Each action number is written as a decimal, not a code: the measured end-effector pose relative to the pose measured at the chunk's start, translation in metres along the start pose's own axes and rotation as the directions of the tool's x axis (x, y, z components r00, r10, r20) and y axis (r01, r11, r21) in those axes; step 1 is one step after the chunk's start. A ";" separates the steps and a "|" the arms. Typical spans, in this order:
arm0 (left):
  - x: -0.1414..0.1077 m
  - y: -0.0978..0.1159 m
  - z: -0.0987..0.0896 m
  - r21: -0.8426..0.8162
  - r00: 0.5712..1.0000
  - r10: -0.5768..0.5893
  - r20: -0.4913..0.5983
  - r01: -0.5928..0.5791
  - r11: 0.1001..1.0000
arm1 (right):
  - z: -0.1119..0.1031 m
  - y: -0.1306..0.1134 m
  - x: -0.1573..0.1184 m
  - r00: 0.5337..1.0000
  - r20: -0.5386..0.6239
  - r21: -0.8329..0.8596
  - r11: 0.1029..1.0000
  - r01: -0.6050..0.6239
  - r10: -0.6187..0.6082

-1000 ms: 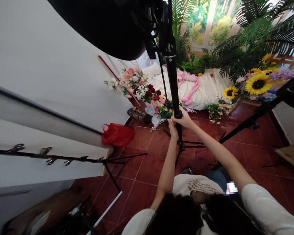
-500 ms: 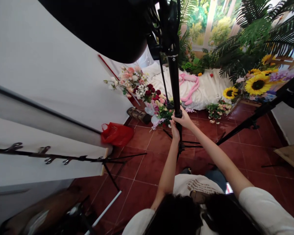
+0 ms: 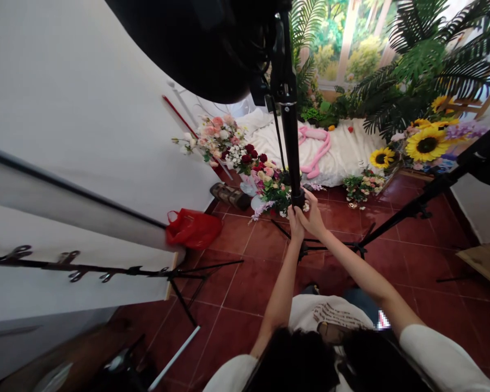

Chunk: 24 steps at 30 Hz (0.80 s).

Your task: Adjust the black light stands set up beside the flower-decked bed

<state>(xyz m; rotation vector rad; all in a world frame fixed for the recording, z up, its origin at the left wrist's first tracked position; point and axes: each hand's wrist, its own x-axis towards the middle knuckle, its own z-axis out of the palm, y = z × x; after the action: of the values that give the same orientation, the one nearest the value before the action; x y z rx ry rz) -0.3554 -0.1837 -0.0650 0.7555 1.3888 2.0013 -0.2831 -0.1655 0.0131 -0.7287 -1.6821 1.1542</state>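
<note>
A black light stand [image 3: 291, 147] stands in front of me, its pole leaning slightly. At its top sits a large black lamp head [image 3: 196, 49], partly cut off by the frame. My left hand [image 3: 296, 227] is closed around the pole just below a collar. Higher and to the right, my right hand [image 3: 313, 218] grips the same stand at the collar, its fingers by what looks like a small dark knob. The pole hides some of the fingertips. A thin cable [image 3: 278, 130] hangs alongside the pole.
Flower bouquets [image 3: 265, 174] and a white cloth [image 3: 343, 147] with a pink plush lie beyond the stand. Another black stand [image 3: 416, 201] slants in from the right near sunflowers [image 3: 427, 144]. On the left are a red bag [image 3: 194, 228] and a bar with clips [image 3: 118, 268].
My right hand has shifted down and to the right side of the collar. The left hand is slightly lower. The collar and upper joint appear lower, and the lamp head has shifted right.
</note>
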 end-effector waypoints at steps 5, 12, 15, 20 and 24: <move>0.004 -0.006 -0.006 0.293 0.998 0.068 0.005 -0.066 0.954 | -0.021 0.037 -0.016 0.997 0.042 -0.129 0.990 0.063 -0.058; 0.004 -0.005 -0.004 0.438 0.998 0.055 0.033 -0.064 0.897 | -0.032 0.055 0.015 0.961 0.259 -0.279 0.945 0.168 -0.094; 0.004 -0.005 -0.003 0.439 0.996 0.082 0.042 -0.092 0.894 | -0.036 0.056 0.017 0.971 0.230 -0.342 0.929 0.138 -0.060; 0.003 -0.004 -0.001 0.443 0.996 0.084 0.025 -0.086 0.892 | -0.038 0.055 0.017 0.944 0.296 -0.321 0.917 0.238 -0.142; 0.000 -0.003 0.004 0.459 0.998 0.062 -0.016 -0.048 0.887 | -0.038 0.053 0.020 0.927 0.341 -0.291 0.920 0.265 -0.159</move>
<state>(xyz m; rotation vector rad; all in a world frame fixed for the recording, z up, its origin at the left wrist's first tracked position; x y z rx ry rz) -0.3525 -0.1802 -0.0672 0.9776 1.9123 1.7425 -0.2577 -0.1144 -0.0236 -0.5629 -2.2016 0.8699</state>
